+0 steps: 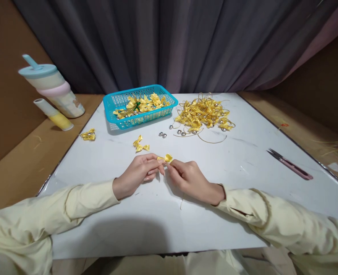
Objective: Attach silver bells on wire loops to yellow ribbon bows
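Observation:
Near the middle of the table, my left hand (138, 170) pinches a small yellow satin ribbon bow (168, 157) between thumb and fingertips. My right hand (193, 179) is closed right beside it, fingertips at the bow's near side. From under the right hand hangs a thin cord (181, 201); its upper part is hidden by the fingers. Just beyond the left hand lie loose yellow bows (141, 145). Farther out are a pair of silver bells (162, 135) and a heap of yellow bows with gold cords and bells (202, 112).
A blue plastic basket (108, 110) with more bows stands at the back. Pink-handled thread snips (290, 164) lie at the right. One bow bundle (88, 134) is near the left edge. Beyond that edge stand a tumbler (57, 89) and a yellow-and-white tube (54, 114).

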